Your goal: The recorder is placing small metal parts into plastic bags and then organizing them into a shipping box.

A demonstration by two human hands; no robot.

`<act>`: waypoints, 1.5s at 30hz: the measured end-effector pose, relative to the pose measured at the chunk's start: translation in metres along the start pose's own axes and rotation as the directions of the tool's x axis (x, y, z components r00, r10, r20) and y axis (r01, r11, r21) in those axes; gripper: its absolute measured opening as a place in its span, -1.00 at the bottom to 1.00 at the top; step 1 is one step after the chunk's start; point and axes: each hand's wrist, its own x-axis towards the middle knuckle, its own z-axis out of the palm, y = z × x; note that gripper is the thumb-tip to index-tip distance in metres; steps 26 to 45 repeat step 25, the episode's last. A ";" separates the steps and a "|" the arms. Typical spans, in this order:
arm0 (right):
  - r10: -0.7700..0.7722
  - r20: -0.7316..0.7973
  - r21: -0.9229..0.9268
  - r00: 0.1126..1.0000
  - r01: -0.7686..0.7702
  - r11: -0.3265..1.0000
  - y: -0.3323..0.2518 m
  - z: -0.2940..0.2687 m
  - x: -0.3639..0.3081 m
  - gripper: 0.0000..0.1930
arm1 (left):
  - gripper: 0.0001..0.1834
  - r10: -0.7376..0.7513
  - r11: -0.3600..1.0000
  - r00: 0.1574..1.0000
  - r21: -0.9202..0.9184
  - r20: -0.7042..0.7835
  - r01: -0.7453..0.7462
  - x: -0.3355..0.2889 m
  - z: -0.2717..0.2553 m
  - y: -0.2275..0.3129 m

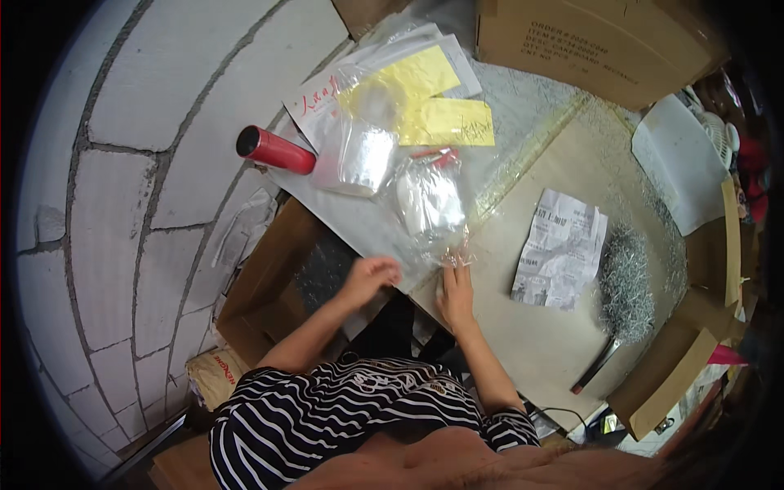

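Observation:
A clear plastic bag (430, 200) with shiny, whitish contents lies near the table's front edge, a touch of red at its top. My right hand (456, 296) reaches to its lower end, fingers stretched out over the crinkled film. To the left, at the table's edge, my left hand (369, 279) has its fingers curled in toward the thumb. What those fingers hold, if anything, is too small to make out. Beyond my left hand rests a stack of clear plastic bags (357, 159), with yellow paper sheets (445, 121) behind it.
A red cylinder (276, 150) lies by the white block wall (188, 106). On the right are a crumpled printed sheet (559, 249), a heap of thin silvery pieces (625, 286) and a dark handle (596, 367). A large cardboard box (596, 49) stands at the back; an open box (269, 261) sits front left.

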 end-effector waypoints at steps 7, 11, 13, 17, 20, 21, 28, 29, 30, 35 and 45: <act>-0.136 0.170 0.157 0.976 0.109 0.982 -0.025 -0.026 -0.045 -0.44 | -0.67 0.683 0.647 0.696 0.624 -0.220 -0.438 0.159 -0.097 0.162; -0.157 0.210 0.169 0.965 0.122 0.978 -0.040 -0.025 -0.031 -0.45 | -0.41 0.706 0.482 0.681 0.836 -0.193 -0.262 0.256 -0.141 0.199; -0.122 0.240 0.184 0.963 0.078 0.980 -0.045 -0.024 -0.022 -0.45 | -0.21 0.446 0.452 0.889 0.883 -0.102 -0.125 0.279 -0.143 0.204; -0.075 0.206 0.197 0.976 0.033 0.980 -0.043 -0.018 -0.017 -0.50 | -0.09 0.499 0.491 0.865 0.803 0.059 -0.338 0.283 -0.116 0.193; -0.036 0.258 0.169 0.965 -0.009 0.986 -0.042 -0.024 -0.013 -0.55 | -0.01 0.538 0.339 0.835 0.878 0.115 -0.339 0.279 -0.099 0.182; -0.033 0.252 0.170 0.967 -0.011 0.985 -0.041 -0.024 -0.014 -0.55 | 0.00 0.515 0.351 0.856 0.901 0.042 -0.255 0.283 -0.093 0.176; 0.011 0.239 0.151 0.971 -0.048 0.987 -0.038 -0.022 -0.013 -0.54 | -0.06 0.107 0.505 0.979 0.858 -0.173 0.097 0.317 -0.127 0.185; 0.011 0.239 0.151 0.971 -0.048 0.987 -0.038 -0.022 -0.013 -0.54 | -0.06 0.107 0.505 0.979 0.858 -0.173 0.097 0.317 -0.127 0.185; 0.011 0.239 0.151 0.971 -0.048 0.987 -0.038 -0.022 -0.013 -0.54 | -0.06 0.107 0.505 0.979 0.858 -0.173 0.097 0.317 -0.127 0.185; 0.011 0.239 0.151 0.971 -0.048 0.987 -0.038 -0.022 -0.013 -0.54 | -0.06 0.107 0.505 0.979 0.858 -0.173 0.097 0.317 -0.127 0.185; 0.011 0.239 0.151 0.971 -0.048 0.987 -0.038 -0.022 -0.013 -0.54 | -0.06 0.107 0.505 0.979 0.858 -0.173 0.097 0.317 -0.127 0.185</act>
